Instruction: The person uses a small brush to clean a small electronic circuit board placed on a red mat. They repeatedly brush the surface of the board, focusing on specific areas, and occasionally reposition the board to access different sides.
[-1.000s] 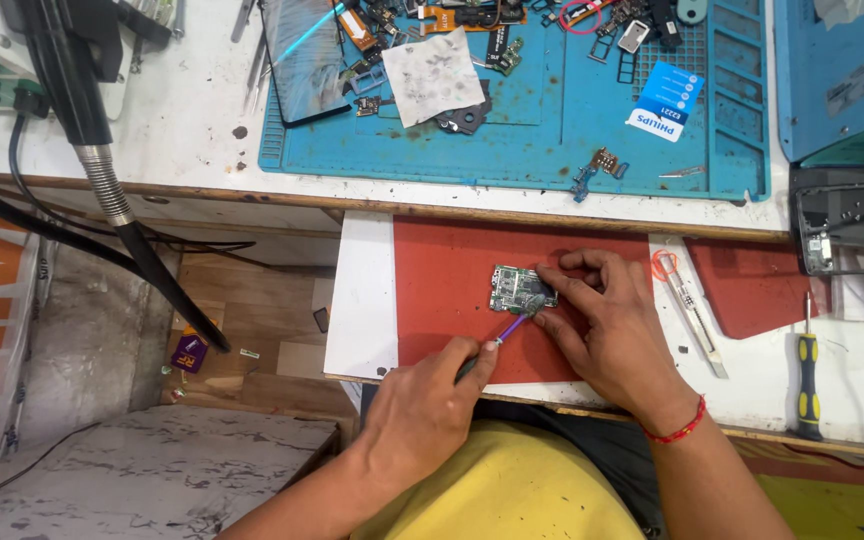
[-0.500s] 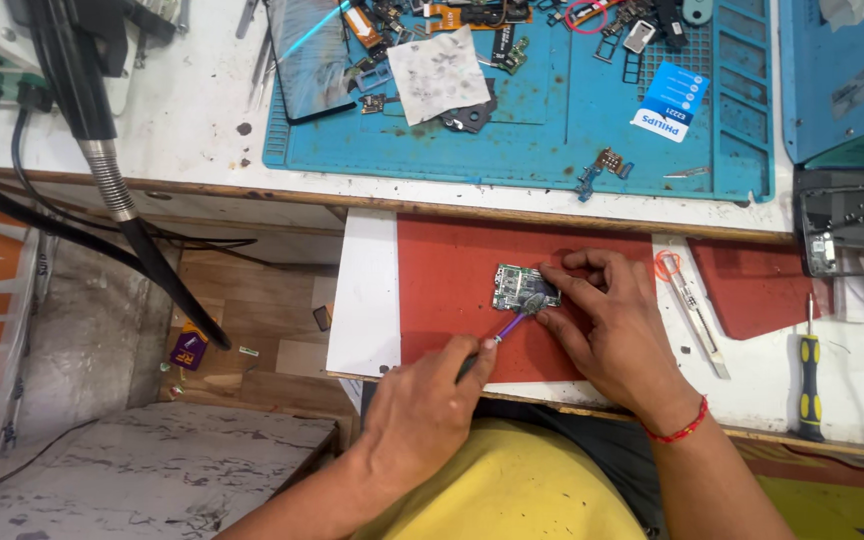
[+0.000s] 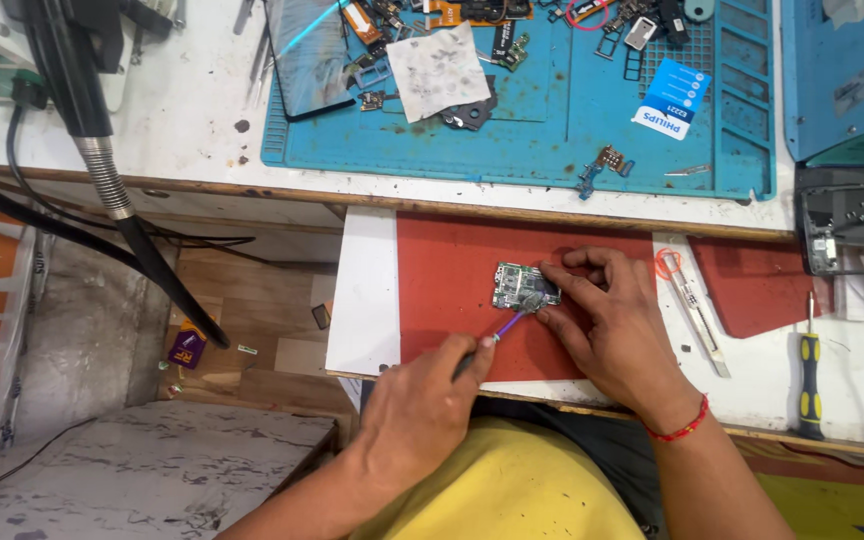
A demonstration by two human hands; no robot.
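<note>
While gripped: one circuit board (image 3: pixel 524 287), two hands (image 3: pixel 512 365).

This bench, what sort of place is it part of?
Most likely a small electronics or phone repair shop. The left hand works a thin tool on a circuit board that the right hand steadies, a blue mat holds loose parts, and a screwdriver lies nearby.
</note>
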